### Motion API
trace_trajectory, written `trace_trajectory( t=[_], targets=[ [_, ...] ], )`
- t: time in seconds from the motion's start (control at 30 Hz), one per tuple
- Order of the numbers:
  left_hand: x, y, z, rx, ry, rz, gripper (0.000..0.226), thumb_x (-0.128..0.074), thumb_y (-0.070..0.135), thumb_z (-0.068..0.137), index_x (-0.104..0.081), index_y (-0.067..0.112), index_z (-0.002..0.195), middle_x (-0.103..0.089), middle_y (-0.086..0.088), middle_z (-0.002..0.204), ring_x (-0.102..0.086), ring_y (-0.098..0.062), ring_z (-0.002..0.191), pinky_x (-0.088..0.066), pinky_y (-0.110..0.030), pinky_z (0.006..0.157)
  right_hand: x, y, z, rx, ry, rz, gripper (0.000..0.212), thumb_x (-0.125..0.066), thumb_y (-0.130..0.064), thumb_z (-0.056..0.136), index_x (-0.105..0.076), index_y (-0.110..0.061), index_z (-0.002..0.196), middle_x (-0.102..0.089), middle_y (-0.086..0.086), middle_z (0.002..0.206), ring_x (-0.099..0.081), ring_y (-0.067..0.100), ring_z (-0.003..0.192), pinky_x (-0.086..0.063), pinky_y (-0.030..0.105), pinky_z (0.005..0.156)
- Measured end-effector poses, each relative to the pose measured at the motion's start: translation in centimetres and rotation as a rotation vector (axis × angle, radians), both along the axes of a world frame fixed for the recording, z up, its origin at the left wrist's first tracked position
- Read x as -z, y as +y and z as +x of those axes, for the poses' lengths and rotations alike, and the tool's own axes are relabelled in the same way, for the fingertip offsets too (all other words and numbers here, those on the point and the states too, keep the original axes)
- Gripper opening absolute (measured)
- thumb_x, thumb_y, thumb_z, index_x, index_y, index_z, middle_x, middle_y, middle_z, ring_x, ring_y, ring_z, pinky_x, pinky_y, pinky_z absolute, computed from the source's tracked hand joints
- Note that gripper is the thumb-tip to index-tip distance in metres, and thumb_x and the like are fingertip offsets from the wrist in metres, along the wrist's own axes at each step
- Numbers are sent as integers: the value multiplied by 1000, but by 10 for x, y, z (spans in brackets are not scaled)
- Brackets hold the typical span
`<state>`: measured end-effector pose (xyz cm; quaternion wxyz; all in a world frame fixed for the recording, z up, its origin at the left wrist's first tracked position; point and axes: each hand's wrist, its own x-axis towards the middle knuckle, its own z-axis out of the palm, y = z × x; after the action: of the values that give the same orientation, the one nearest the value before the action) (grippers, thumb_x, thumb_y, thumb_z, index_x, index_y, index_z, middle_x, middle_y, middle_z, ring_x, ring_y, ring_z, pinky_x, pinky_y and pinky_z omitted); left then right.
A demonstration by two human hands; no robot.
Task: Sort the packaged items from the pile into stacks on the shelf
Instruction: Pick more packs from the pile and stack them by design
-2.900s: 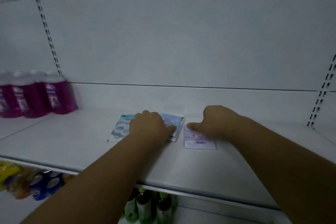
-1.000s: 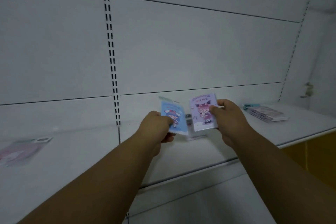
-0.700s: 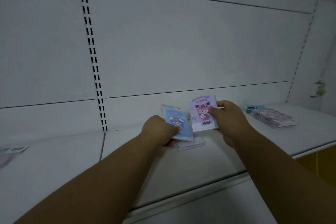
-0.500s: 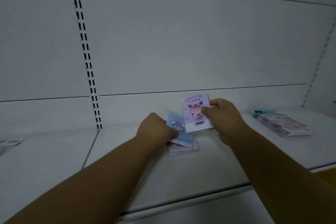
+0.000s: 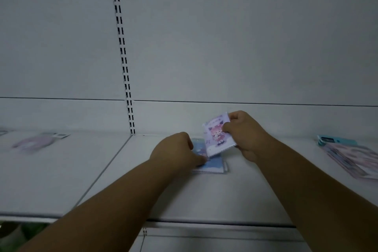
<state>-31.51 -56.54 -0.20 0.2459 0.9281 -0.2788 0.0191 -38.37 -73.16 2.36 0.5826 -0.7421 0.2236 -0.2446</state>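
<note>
White metal shelf (image 5: 61, 180) — left hand (image 5: 173, 153) pressed blue flat packet (image 5: 212, 164) down; right hand (image 5: 243, 135), at 1 o'clock, pinched lilac cartoon packet (image 5: 216, 137) — stacking next.

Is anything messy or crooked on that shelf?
A little. The pile of packets at far right is fanned out unevenly, edges not lined up. The blue packet under the left hand lies flat. Nothing looks spilled or torn.

A white back panel (image 5: 225, 47) rises behind, with a slotted upright strip (image 5: 122, 51) running down it. Below the front edge, something green (image 5: 26, 229) shows dimly.
</note>
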Motion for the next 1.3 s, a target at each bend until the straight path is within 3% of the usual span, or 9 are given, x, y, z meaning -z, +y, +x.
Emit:
trace_trajectory(
  t=[0.1, 0.2, 0.33, 0.43, 0.6, 0.77, 0.97, 1.17, 1.3],
  targets=[
    [-1, 1, -2, -9, -74, -22, 22, -62, 46, 83, -62, 24, 87, -59, 4, 77, -50, -6, 65, -32, -22, 50, -1, 3, -1, -40, -6, 10, 28, -58, -1, 86, -52, -17, 109, -63, 15, 111, -67, 30, 92, -58, 45, 81],
    [0, -2, -9, 71, -97, -74, 32, -43, 42, 96, -62, 16, 96, -62, -3, 83, -56, -15, 70, -41, -26, 56, -1, 5, -2, -82, -36, 51, 33, -58, -2, 89, -50, -21, 116, -62, 11, 116, -68, 28, 94, -59, 45, 83],
    [-3, -3, -13, 60, 162, -410, 25, -55, 45, 92, -61, 22, 88, -67, 3, 85, -62, -11, 73, -48, -23, 57, -1, 14, 0, -116, -64, 104, 42, -59, -7, 91, -47, -22, 127, -63, 8, 119, -70, 25, 93, -61, 43, 78],
    [-8, 2, -10, 99, 250, -469, 23, -57, 40, 92, -64, 19, 88, -70, 0, 89, -64, -13, 77, -49, -26, 60, -2, 16, 0, -94, -80, 122, 48, -60, -4, 89, -46, -21, 131, -64, 10, 120, -71, 27, 92, -59, 48, 80],
    [-30, 2, 10, -17, 613, -677, 37, -45, 42, 97, -67, 12, 97, -71, -4, 92, -60, -19, 78, -43, -31, 66, -1, 18, -4, -172, -70, 150, 48, -61, 0, 88, -48, -18, 130, -66, 11, 118, -72, 26, 91, -60, 44, 78],
    [-30, -10, 33, -144, 747, -823, 28, -60, 32, 92, -68, 6, 82, -69, -6, 77, -52, -17, 64, -40, -26, 52, 3, 26, -9, -137, 29, -41, 69, -69, -7, 85, -34, -23, 143, -64, 9, 121, -70, 22, 92, -60, 42, 80],
    [-30, -24, 50, -9, 488, -641, 5, -63, 10, 84, -64, 8, 80, -64, -3, 70, -52, -11, 51, -38, -15, 32, 8, 26, -10, 83, 106, -358, 42, -76, -20, 79, -49, -28, 109, -69, 3, 101, -70, 16, 80, -61, 36, 71],
    [-12, -43, 63, -6, 231, -301, 18, -72, 18, 80, -71, 3, 89, -72, -12, 90, -66, -26, 81, -57, -34, 74, 16, 18, -12, 200, 304, -663, 26, -78, -27, 74, -61, -21, 92, -64, -1, 89, -57, 9, 71, -47, 22, 60],
    [0, -45, 70, -8, 110, -180, 20, -73, 24, 73, -71, 8, 84, -71, -7, 84, -66, -24, 77, -52, -29, 66, 19, 17, -12, 153, 380, -710, 26, -80, -30, 72, -67, -19, 92, -56, -7, 76, -52, 7, 67, -35, 20, 55]
  ],
)
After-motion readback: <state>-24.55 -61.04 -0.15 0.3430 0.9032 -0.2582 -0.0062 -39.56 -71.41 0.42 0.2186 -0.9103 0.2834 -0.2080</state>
